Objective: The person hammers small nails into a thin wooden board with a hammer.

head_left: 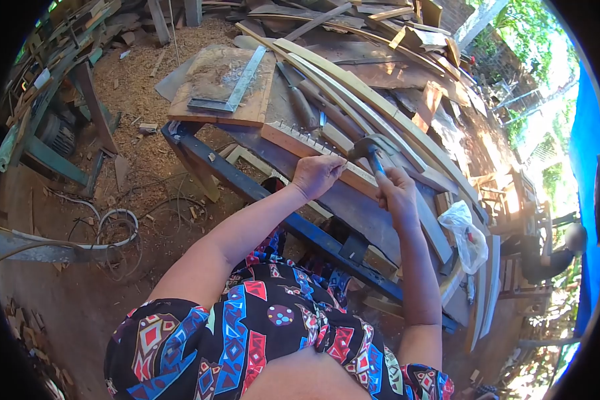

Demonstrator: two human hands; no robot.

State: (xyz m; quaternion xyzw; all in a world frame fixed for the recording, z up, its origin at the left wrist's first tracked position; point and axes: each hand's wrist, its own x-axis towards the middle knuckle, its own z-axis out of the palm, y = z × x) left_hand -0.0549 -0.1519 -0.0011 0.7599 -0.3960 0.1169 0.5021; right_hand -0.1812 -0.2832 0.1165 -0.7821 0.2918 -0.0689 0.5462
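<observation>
A long wooden strip (283, 137) lies along the near edge of the workbench, with a row of nails (305, 133) standing up in it. My left hand (318, 176) is over the strip, its fingers pinched together; whatever they hold is too small to make out. Just right of it, my right hand (398, 191) is wrapped round the handle of a hammer (372, 146). The hammer's head is over the strip, close beside my left fingertips.
A metal square (245, 79) rests on a wooden board (263, 107) at the bench's left end. Long planks (387, 112) lie along the bench behind the strip. A plastic bag (465, 235) is at the right. Another person (557, 261) is at the far right.
</observation>
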